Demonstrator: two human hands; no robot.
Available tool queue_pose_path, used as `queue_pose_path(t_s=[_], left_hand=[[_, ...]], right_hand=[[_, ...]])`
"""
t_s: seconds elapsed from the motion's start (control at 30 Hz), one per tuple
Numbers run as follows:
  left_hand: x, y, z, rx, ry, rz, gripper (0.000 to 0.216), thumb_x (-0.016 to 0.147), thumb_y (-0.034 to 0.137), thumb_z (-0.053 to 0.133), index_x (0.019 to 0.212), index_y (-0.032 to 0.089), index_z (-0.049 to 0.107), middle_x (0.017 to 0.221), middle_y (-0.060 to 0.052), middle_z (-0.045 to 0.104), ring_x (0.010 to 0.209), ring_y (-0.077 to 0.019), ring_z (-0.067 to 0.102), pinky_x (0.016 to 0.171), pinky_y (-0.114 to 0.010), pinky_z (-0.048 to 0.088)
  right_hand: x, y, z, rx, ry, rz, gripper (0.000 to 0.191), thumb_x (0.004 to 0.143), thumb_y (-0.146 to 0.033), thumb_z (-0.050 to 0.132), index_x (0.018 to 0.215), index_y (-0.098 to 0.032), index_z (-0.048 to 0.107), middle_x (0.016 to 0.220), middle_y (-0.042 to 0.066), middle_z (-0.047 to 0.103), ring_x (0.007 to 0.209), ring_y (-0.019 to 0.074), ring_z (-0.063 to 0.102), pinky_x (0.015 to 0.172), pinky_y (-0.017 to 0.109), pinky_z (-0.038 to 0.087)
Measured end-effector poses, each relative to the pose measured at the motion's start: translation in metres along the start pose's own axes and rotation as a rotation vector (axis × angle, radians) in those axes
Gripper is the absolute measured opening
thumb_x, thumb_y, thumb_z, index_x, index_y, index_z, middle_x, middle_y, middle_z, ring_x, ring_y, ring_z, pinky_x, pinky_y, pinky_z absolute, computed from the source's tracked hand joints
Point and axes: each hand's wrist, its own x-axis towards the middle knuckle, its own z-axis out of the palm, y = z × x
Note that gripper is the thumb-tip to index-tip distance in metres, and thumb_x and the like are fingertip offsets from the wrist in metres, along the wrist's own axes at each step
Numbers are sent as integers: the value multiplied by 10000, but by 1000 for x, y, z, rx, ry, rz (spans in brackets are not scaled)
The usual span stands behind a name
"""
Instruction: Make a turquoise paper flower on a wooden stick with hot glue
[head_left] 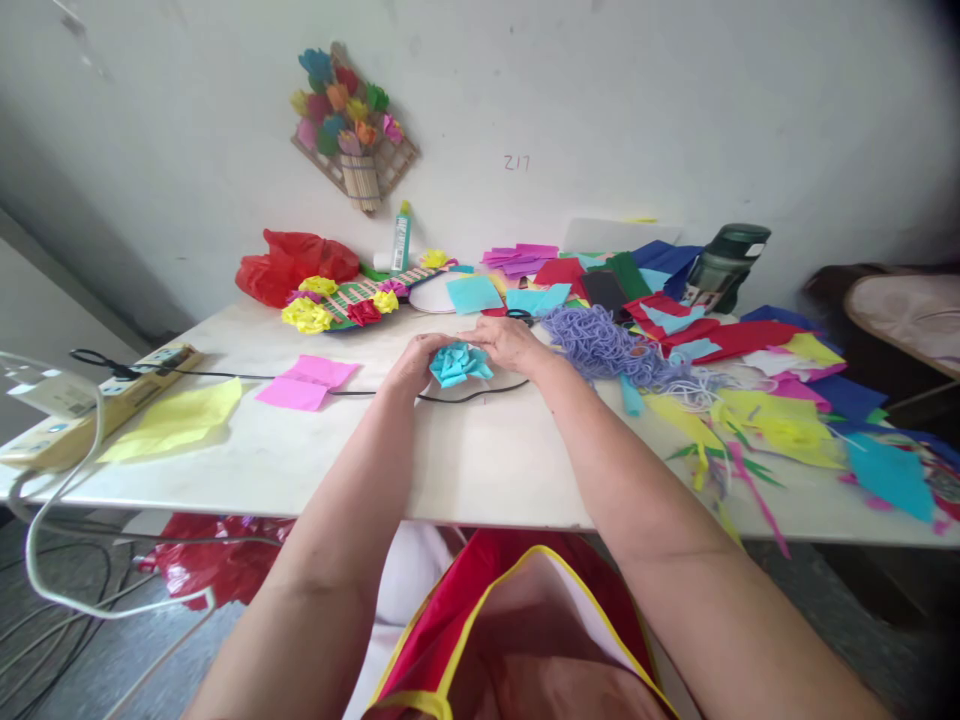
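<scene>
A light-blue crepe paper flower [459, 366] with ruffled petals is held up over the middle of the white table, between my two hands. My left hand [417, 362] curls around its left side. From the right, my right hand [513, 346] reaches to its upper edge, fingers bent against the paper. Most of the fingertips are hidden behind the petals. Just beyond my right hand lie the dark handles of what look like scissors [519, 316]. A black cable [442, 399] crosses the tabletop below the flower.
Pink paper [307, 382] and yellow paper [176, 420] lie to the left, near a power strip [161, 365]. Behind are a flower-covered craft piece [352, 303], a red bag [296, 268] and a glue tube [401, 238]. Purple yarn [600, 345], paper scraps and a dark bottle [724, 268] crowd the right.
</scene>
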Motion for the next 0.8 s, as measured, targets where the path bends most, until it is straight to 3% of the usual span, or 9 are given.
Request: queue_pose_path(t_s=[0.4, 0.8], left_hand=[[0, -1, -2, 16, 10, -3, 129, 519, 236, 735, 555, 137, 660, 575, -8, 642, 559, -131, 556, 570, -253, 437], [-2, 2, 0, 106, -67, 46, 165, 512, 260, 735, 523, 142, 621, 499, 24, 554, 467, -81, 453, 475, -227, 334]], right_hand=[[-1, -3, -3, -2, -11, 13, 360, 949, -258, 493, 1237, -259, 711, 1066, 71, 710, 896, 182, 622, 687, 256, 373], [3, -3, 3, 229, 61, 89, 301, 929, -297, 523, 1039, -213, 790, 968, 39, 753, 874, 161, 642, 719, 239, 407]])
